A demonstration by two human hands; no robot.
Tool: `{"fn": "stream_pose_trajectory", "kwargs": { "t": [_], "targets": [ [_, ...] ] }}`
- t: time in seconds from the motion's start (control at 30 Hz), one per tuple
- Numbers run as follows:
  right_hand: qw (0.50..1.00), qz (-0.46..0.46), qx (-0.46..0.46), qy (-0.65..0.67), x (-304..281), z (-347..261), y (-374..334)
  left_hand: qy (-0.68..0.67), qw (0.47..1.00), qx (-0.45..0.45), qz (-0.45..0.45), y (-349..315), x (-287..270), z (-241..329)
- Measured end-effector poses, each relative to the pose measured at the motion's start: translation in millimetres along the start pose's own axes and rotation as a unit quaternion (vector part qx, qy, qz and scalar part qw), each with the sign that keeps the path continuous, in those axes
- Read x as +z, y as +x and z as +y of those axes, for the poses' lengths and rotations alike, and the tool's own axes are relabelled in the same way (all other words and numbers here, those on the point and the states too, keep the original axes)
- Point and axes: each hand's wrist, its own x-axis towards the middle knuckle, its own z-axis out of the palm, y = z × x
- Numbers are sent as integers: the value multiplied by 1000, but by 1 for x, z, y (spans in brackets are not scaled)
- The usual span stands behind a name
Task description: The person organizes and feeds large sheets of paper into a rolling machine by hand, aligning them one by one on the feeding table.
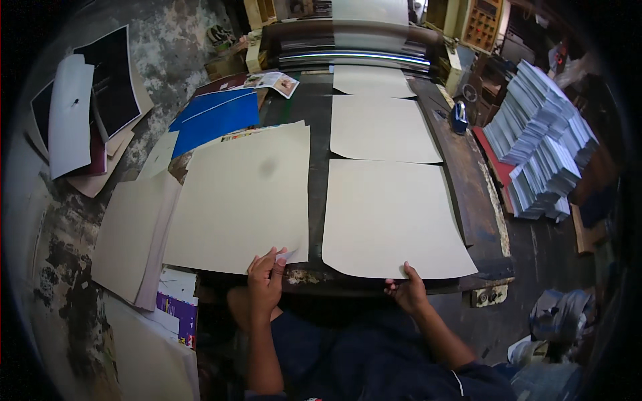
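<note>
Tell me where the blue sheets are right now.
In the head view, the blue sheets lie at upper left, just beyond the large cream sheet at the left hand and beside the colour-printed paper.

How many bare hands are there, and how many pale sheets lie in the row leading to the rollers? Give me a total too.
Left hand and right hand: 2 hands
Near sheet, middle sheet, far sheet: 3 pale sheets
Total: 5

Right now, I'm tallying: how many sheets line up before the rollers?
3: near sheet at the right hand, middle sheet, far sheet by rollers; more may be hidden.
</note>
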Motion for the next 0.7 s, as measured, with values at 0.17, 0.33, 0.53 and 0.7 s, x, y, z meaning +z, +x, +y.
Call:
{"fn": "stream_pose_trajectory", "kwargs": {
  "t": [0.17, 0.33, 0.53, 0.7],
  "targets": [
    [998, 28, -56, -4, 2, 10, 26, -156, 973, -151, 75, 2, -6, 16],
    [993, 70, -94, 18, -8, 20, 27, -204, 922, -299, 138, -2, -8, 45],
    [997, 6, -56, 44, 16, -6, -7, -119, 984, 79, -104, -15, -2, 31],
    [992, -103, -65, -16, -7, -17, -16, -65, 946, 183, -260, -11, 2, 46]
  ]
}}
